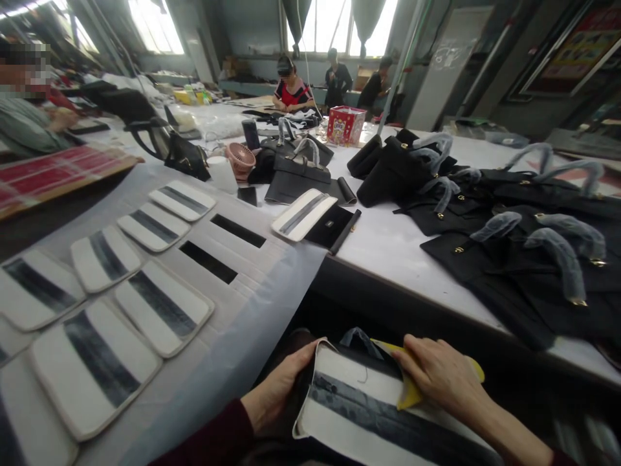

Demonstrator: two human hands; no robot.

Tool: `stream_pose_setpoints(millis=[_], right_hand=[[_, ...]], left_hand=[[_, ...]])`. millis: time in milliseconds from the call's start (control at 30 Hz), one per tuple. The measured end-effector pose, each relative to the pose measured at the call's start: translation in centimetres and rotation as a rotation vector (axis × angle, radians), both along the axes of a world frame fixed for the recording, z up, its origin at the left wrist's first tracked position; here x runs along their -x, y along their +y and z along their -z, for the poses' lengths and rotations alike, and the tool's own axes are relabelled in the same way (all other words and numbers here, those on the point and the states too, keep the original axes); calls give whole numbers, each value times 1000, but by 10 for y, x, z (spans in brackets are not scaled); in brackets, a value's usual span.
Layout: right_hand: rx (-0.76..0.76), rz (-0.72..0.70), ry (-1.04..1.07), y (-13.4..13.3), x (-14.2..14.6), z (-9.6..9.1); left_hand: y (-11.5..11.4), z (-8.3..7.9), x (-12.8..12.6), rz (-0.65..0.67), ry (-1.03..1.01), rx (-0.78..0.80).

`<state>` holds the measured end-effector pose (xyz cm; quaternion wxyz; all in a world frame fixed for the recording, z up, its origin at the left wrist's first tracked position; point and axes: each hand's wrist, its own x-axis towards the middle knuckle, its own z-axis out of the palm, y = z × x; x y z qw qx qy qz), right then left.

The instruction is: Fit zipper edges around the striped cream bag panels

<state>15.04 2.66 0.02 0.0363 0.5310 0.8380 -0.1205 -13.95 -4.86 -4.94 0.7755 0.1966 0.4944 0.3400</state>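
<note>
Along the white desk [388,259] lie black handbags [514,259] and, at lower left, striped white panels [92,369]; at bottom centre, the left hand [276,388] closes around the edge of a matching panel [369,408], while the right hand [436,375] pins a yellow piece [412,395] flat against it, a steady hold

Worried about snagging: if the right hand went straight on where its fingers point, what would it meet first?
Probably the grey fabric handle rising behind the white-and-grey bag panel, just past the fingertips of the right hand, though depth is hard to judge.
</note>
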Motion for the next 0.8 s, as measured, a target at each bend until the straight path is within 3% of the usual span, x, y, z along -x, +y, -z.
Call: stream_pose_setpoints(millis=[133,300,567,800], right_hand=[[-14,-111,-22,7,40,-1],[-105,-255,-6,20,81,3],[-159,-422,62,37,110,9],[-13,-455,121,47,123,13]], left_hand=[[-11,9,0,-182,-178,-120],[-13,12,0,-202,-201,-172],[-16,12,-3,-209,-45,-260],[-21,13,-7,-246,-4,-244]])
